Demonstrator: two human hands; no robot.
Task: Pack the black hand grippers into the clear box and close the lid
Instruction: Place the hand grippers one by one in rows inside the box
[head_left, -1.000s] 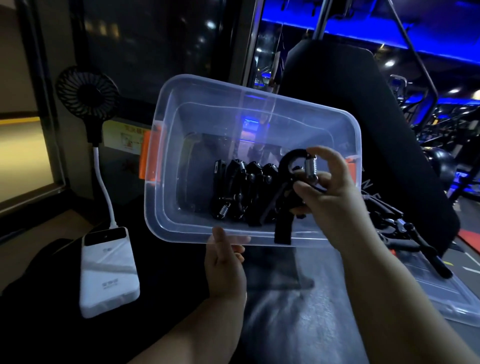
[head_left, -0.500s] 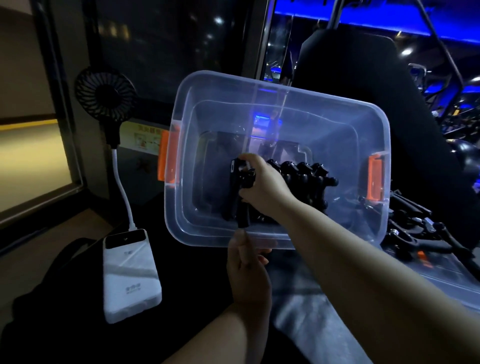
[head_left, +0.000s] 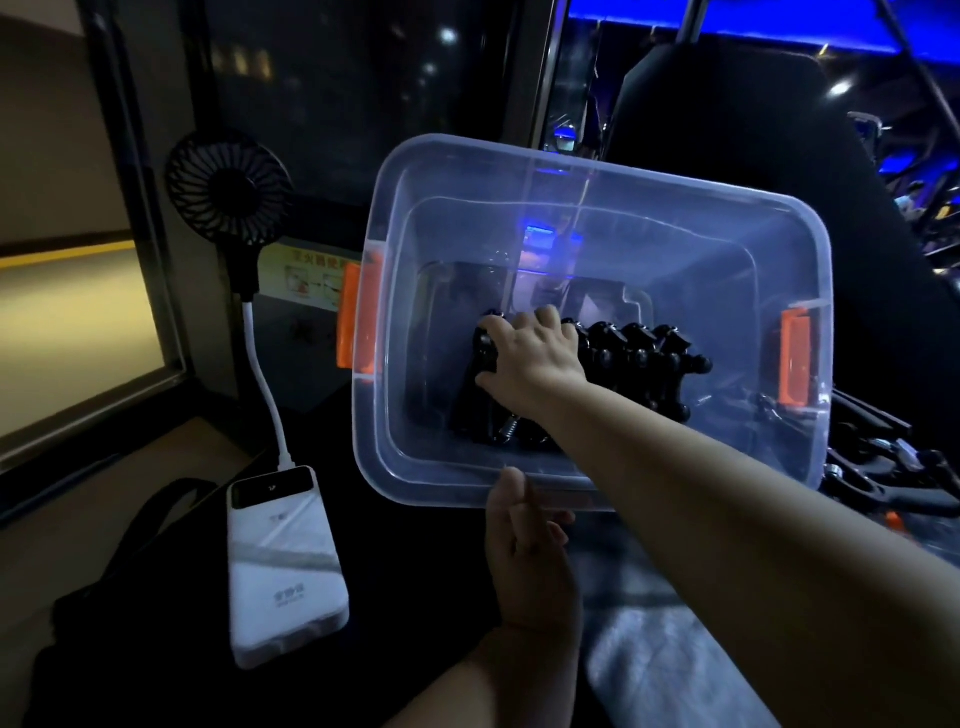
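Note:
A clear box (head_left: 613, 176) with orange latches is tilted toward me, its opening facing the camera. My left hand (head_left: 524, 540) grips its near rim from below, thumb on the edge. Inside the box stands a row of several black hand grippers (head_left: 639, 358). My right hand (head_left: 535, 358) reaches into the box and its fingers curl over the leftmost black hand gripper (head_left: 480, 384) at the row's left end. More black hand grippers (head_left: 893, 467) lie outside, to the right of the box.
A white power bank (head_left: 283, 566) lies at the left with a small black fan (head_left: 226, 192) plugged into it on a white stalk. A black bag strap (head_left: 150, 519) lies beside it. A clear lid (head_left: 670, 670) lies flat below the box. A black padded bench stands behind.
My right hand carried one hand gripper from in front of the box into it, setting it at the left end of the row. The box stayed tilted in my left hand.

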